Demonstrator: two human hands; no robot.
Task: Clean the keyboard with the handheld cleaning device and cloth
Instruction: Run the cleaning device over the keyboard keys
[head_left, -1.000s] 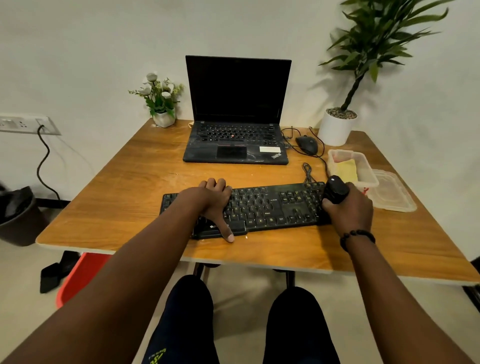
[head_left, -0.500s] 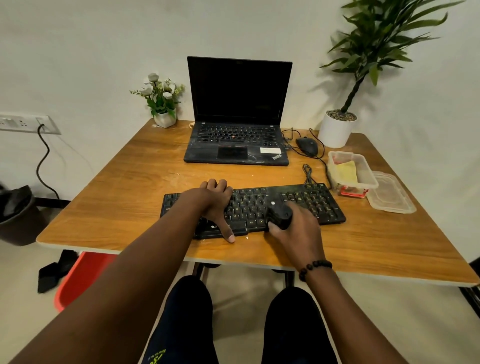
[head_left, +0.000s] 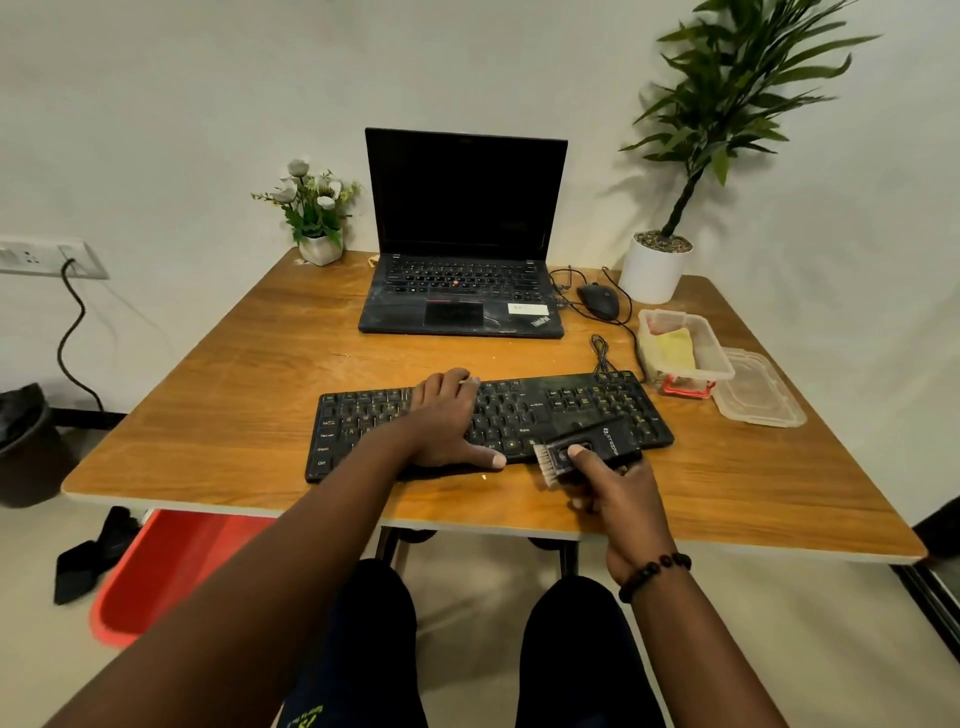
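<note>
A black keyboard lies across the near half of the wooden table. My left hand rests flat on its middle keys, thumb over the front edge. My right hand grips a black handheld cleaning device at the keyboard's front edge, right of centre; its pale brush end points left and my thumb lies on top of it. A yellow cloth sits folded inside a clear plastic box right of the keyboard.
An open black laptop stands behind the keyboard, with a wired mouse and cables to its right. The box's lid lies by the right edge. A small flower pot and a tall potted plant stand at the back.
My right hand swept the device from the keyboard's right end leftward, then drew it back to the front edge, turning it so the brush shows. My left hand stayed in place.
</note>
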